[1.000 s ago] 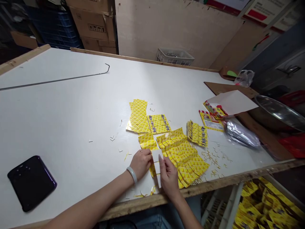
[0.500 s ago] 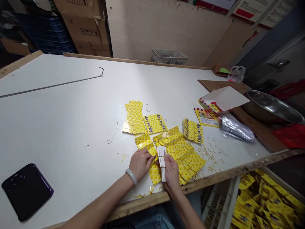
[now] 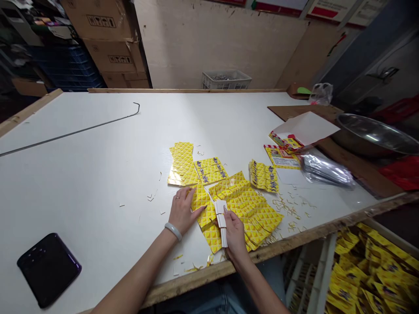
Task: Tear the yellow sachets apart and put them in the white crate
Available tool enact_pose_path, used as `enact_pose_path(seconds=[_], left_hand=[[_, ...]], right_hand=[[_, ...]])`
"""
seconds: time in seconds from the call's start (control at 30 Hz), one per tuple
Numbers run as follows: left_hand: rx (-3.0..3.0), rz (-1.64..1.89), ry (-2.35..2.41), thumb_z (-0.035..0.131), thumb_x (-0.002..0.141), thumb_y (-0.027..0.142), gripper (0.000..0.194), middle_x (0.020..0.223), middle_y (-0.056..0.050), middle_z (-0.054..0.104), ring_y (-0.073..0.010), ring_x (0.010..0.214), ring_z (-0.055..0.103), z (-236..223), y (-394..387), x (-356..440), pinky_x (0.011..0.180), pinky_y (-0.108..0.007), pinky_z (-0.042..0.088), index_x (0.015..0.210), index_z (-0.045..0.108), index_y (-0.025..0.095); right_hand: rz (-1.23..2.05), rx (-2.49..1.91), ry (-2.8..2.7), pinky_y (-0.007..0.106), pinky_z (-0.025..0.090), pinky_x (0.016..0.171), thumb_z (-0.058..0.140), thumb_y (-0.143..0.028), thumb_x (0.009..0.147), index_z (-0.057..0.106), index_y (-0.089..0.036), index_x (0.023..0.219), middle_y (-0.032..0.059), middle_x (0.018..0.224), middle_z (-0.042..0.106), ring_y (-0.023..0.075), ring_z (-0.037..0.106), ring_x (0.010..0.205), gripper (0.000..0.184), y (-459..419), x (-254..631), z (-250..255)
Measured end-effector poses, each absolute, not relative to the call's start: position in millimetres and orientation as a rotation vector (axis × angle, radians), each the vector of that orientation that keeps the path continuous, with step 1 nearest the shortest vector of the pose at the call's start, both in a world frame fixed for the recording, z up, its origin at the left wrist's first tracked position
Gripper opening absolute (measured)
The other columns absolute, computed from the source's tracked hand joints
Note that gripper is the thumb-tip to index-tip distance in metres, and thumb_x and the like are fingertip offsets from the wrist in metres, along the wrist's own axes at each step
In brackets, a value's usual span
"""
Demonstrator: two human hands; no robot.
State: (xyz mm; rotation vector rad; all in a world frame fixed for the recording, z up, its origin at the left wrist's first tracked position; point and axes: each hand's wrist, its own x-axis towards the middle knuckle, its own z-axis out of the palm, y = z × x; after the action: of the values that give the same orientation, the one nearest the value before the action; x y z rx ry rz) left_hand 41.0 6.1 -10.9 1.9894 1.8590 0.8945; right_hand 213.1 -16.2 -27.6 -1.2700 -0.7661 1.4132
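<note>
My right hand (image 3: pixel 235 231) grips a small stack of white cards (image 3: pixel 221 218) near the table's front edge, thumb on top. My left hand (image 3: pixel 183 211), with a pale bangle at the wrist, lies with thumb and fingers apart on a yellow patterned card strip (image 3: pixel 212 237). A wide, overlapping spread of yellow patterned cards (image 3: pixel 258 213) lies beside and partly under my right hand. Beyond my left hand are another yellow pile (image 3: pixel 183 163) and yellow cards with blue figures (image 3: pixel 211 170). A similar figured stack (image 3: pixel 263 175) sits to the right.
A phone (image 3: pixel 49 269) lies at left, a long hooked metal rod (image 3: pixel 81 130) behind it. Paper scraps (image 3: pixel 288 209) litter the right side. Clear plastic bags (image 3: pixel 327 171) and a metal bowl (image 3: pixel 376 135) stand farther right. Below the edge, a crate holds yellow packets (image 3: pixel 373 270).
My left hand has moved away from the white cards, up and left, and its fingers have spread over the yellow strip. My right hand keeps holding the white cards. The camera view has tilted slightly.
</note>
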Motion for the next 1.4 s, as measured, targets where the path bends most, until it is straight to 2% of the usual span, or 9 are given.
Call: enact_pose_path(seconds=[0.2,0.33,0.67,0.8,0.87,1.03,1.17,1.23,1.4], left_hand=[[1.933,0.939,1.712,0.048,0.085,0.034,0.022,0.093,-0.004,0.057,-0.0143,0.091,0.049,-30,8,51,0.082,-0.030,0.046,0.092,0.066,0.022],[1.878,0.979,1.712,0.048,0.085,0.031,0.021,0.084,-0.003,0.059,-0.0129,0.084,0.051,-32,8,51,0.078,-0.028,0.047,0.097,0.064,0.022],[1.822,1.007,1.715,0.054,0.082,0.028,0.016,0.083,-0.002,0.062,-0.0140,0.084,0.054,-35,9,49,0.077,-0.029,0.047,0.093,0.062,0.020],[1.841,0.979,1.701,0.049,0.082,0.019,0.019,0.084,-0.002,0.061,-0.0138,0.083,0.052,-31,8,50,0.076,-0.029,0.047,0.099,0.059,0.021],[1.863,0.946,1.701,0.046,0.083,0.016,0.019,0.082,-0.002,0.059,-0.0143,0.082,0.050,-29,8,51,0.076,-0.029,0.046,0.095,0.060,0.021],[1.874,0.870,1.690,0.046,0.085,0.029,0.021,0.083,-0.004,0.055,-0.0150,0.085,0.049,-27,7,52,0.079,-0.030,0.045,0.095,0.064,0.023],[1.893,0.792,1.592,0.037,0.088,0.039,0.032,0.091,-0.003,0.057,-0.0127,0.088,0.052,-21,15,42,0.083,-0.028,0.045,0.102,0.062,0.024],[1.924,0.730,1.537,0.033,0.090,0.038,0.034,0.091,-0.003,0.059,-0.0118,0.087,0.053,-17,22,37,0.081,-0.027,0.045,0.097,0.064,0.024],[1.995,0.620,1.516,0.051,0.082,0.038,0.023,0.082,-0.001,0.061,-0.0116,0.078,0.056,-10,36,40,0.071,-0.023,0.044,0.074,0.065,0.022]], right_hand=[[1.357,-1.261,-0.765,0.022,0.041,0.048,0.061,-0.052,0.075,0.050,-0.018,0.074,-0.0017,0.057,0.054,0.0120,0.050,0.050,0.035,-14,215,-11],[1.411,-1.157,-0.862,0.022,0.042,0.052,0.062,-0.050,0.076,0.051,-0.018,0.078,-0.0023,0.062,0.052,0.0117,0.051,0.055,0.033,-2,204,-5],[1.373,-1.130,-1.029,0.019,0.037,0.053,0.055,-0.047,0.082,0.049,-0.018,0.073,-0.0035,0.063,0.047,0.0093,0.042,0.056,0.032,13,187,-18],[1.359,-1.113,-1.128,0.019,0.035,0.053,0.054,-0.047,0.082,0.048,-0.017,0.070,-0.0029,0.064,0.045,0.0096,0.040,0.058,0.033,12,178,-13],[1.299,-1.127,-1.224,0.020,0.034,0.054,0.051,-0.046,0.085,0.048,-0.017,0.070,-0.0029,0.063,0.043,0.0096,0.038,0.058,0.033,10,176,-8],[1.015,-1.308,-1.297,0.020,0.029,0.051,0.049,-0.041,0.088,0.047,-0.017,0.071,-0.0044,0.061,0.038,0.0086,0.034,0.055,0.029,-3,193,-4],[1.154,-1.309,-1.171,0.020,0.031,0.053,0.049,-0.045,0.086,0.046,-0.017,0.070,-0.0037,0.062,0.040,0.0097,0.036,0.058,0.032,-5,211,-20],[1.210,-1.308,-1.140,0.020,0.033,0.054,0.050,-0.046,0.085,0.047,-0.017,0.071,-0.0034,0.063,0.042,0.0100,0.037,0.058,0.032,-4,214,-28],[1.225,-1.288,-1.160,0.020,0.033,0.052,0.048,-0.048,0.086,0.045,-0.017,0.070,-0.0029,0.062,0.043,0.0102,0.038,0.057,0.034,-2,211,-29]])
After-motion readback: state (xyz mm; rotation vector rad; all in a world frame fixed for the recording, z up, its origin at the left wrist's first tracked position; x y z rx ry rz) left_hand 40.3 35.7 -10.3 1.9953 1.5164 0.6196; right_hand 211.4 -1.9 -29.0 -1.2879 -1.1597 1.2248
